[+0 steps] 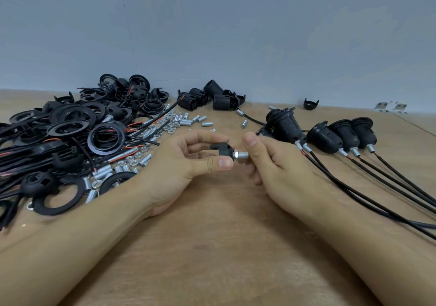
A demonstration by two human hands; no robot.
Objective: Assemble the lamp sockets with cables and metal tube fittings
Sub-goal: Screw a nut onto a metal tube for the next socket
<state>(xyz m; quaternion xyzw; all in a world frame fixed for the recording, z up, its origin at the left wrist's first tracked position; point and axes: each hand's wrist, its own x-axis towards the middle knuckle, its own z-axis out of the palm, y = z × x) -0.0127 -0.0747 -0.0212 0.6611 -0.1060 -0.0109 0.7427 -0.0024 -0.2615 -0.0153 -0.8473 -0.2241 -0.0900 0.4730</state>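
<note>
Above the middle of the wooden table [212, 235], my left hand [184, 164] pinches a small black socket cap [221, 148] between thumb and fingers. A threaded metal tube [243, 155] with a nut [235, 155] on it sticks out of the cap toward the right. My right hand [271, 164] grips that tube's free end with thumb and fingers. Both forearms rest on the table.
A heap of black rings, caps and cables [70, 135] fills the left. Loose metal tubes and nuts [174, 120] lie behind my left hand. Black socket bodies [212, 98] sit at the back. Several assembled sockets with cables [330, 135] lie on the right.
</note>
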